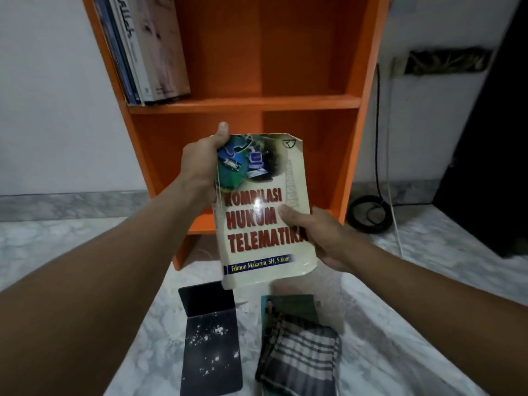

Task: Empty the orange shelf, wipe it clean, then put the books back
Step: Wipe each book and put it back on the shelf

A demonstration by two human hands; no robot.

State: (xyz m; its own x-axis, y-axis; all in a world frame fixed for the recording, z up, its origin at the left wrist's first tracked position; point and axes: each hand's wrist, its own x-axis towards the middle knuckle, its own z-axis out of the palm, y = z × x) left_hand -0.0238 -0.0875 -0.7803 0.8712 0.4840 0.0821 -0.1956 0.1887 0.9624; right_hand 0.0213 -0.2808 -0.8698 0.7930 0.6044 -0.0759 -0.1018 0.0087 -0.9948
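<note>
Left hand and right hand were clamped on a worn book before the orange shelf; a striped cloth was laid on the marble floor.

Left grip, right grip around book

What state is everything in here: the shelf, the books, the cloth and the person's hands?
orange shelf: upright, books only at upper left.
shelved books: standing on end.
held book: closed, corners worn, in both hands.
left hand: grips its upper left corner.
right hand: grips its right edge.
dark book: flat on floor, white-speckled.
green book: on floor, partly under cloth.
striped cloth: folded, on green book.
</note>
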